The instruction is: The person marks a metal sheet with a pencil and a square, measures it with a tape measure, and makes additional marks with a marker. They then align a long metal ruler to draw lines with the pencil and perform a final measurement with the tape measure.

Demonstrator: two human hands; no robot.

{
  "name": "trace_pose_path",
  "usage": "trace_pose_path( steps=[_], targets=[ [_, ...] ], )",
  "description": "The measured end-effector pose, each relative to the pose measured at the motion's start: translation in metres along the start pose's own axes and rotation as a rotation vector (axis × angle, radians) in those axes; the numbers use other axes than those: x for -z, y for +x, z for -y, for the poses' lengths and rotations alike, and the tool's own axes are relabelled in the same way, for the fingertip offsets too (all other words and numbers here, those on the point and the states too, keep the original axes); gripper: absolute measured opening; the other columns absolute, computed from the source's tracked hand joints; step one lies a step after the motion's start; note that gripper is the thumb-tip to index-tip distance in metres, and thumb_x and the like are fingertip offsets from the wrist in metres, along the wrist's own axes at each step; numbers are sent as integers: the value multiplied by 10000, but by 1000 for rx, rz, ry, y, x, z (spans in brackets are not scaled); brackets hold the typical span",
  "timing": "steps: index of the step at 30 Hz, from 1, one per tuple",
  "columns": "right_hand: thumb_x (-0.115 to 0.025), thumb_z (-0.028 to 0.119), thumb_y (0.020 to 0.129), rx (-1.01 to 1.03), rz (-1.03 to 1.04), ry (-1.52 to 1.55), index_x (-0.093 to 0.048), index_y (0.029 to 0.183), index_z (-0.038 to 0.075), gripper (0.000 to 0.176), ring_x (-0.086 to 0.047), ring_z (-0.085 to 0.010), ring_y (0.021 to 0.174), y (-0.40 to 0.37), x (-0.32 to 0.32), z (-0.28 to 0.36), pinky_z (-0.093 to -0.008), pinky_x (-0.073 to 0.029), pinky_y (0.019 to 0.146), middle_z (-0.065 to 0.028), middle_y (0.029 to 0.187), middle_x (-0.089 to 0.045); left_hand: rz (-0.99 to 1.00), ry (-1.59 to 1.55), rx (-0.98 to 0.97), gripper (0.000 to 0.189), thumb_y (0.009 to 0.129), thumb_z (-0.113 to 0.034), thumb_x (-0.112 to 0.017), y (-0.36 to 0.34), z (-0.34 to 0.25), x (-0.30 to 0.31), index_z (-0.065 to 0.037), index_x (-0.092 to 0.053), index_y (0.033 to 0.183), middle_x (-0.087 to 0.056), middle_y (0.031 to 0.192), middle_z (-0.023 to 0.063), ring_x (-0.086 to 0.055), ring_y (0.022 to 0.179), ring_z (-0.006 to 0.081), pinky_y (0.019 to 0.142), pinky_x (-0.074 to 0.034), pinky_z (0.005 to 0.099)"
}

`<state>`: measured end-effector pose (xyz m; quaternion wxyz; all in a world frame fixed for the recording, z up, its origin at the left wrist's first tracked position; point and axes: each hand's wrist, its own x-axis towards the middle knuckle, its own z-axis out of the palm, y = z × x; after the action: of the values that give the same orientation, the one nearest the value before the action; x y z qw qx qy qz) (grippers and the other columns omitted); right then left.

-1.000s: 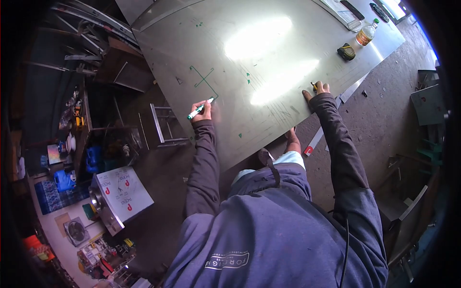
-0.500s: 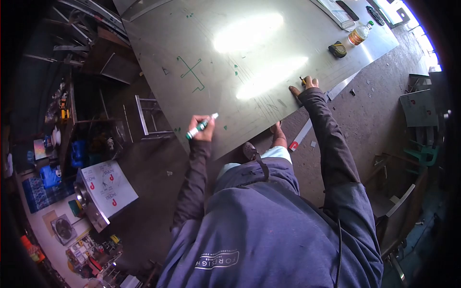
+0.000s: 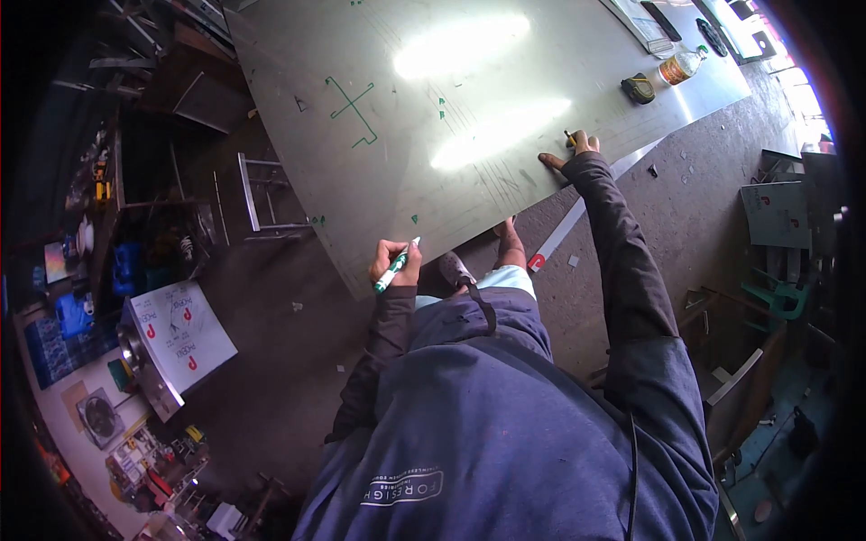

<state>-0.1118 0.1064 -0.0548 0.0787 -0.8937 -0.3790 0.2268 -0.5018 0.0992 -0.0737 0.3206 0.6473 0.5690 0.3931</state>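
My left hand (image 3: pixel 395 260) is closed around a green-and-white marker (image 3: pixel 390 274), near the close edge of a large metal sheet (image 3: pixel 298 153). The marker slants, its white end pointing up and right. On the sheet's right part rests my right hand (image 3: pixel 577 155), thumb stretched out, with a small yellow-and-black pencil-like object (image 3: pixel 570 139) between its fingers. Green lines (image 3: pixel 350 106) form a cross-like figure on the sheet, with small green marks around it. Beyond my right hand lie a tape measure (image 3: pixel 638 88) and a clear bottle (image 3: pixel 682 66) with an orange label.
A metal frame (image 3: pixel 262 194) stands left of the sheet. Lower left is a box-like piece (image 3: pixel 185 338) with printed film. Under the sheet's right edge, a long metal strip (image 3: pixel 559 236) lies on the floor. A green plastic stool (image 3: pixel 778 298) is at the right.
My left hand has moved right and nearer to my body with the marker. My right hand stays at nearly the same place on the sheet. The view has shifted slightly.
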Motion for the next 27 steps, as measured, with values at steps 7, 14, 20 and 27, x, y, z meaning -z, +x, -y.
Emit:
trace_pose_path(
  steps=[7,14,20,27],
  targets=[
    [-775,627,524,-10,11,13,-485,1178,27,934,-545,-352,1030,2,-2,-1,-411,-473,858,-220,1140,-471,20,74,-48,240,730,-227,-706,-4,2,-6,-60,-535,710,-555,576,72,-568,506,190,504,-451,308],
    [-767,626,540,4,4,-19,-473,1186,16,936,-549,-357,1024,1,-1,-1,-416,-480,849,-224,1142,-466,-49,52,15,243,756,-229,-684,-2,-10,-12,-48,-529,707,-561,583,44,-538,513,131,504,-431,285],
    [-765,620,546,10,-7,-1,-479,1181,12,925,-559,-358,1011,-2,0,0,-411,-483,843,-228,1139,-471,5,27,26,241,763,-226,-680,0,-16,-7,-47,-530,705,-568,589,43,-544,528,120,520,-438,275],
    [-768,610,547,6,-9,-13,-487,1172,7,913,-570,-370,999,1,-3,-2,-414,-486,836,-231,1120,-483,36,-40,57,208,762,-177,-672,-17,-10,2,-33,-525,729,-587,603,61,-566,544,120,527,-454,268]
  ],
)
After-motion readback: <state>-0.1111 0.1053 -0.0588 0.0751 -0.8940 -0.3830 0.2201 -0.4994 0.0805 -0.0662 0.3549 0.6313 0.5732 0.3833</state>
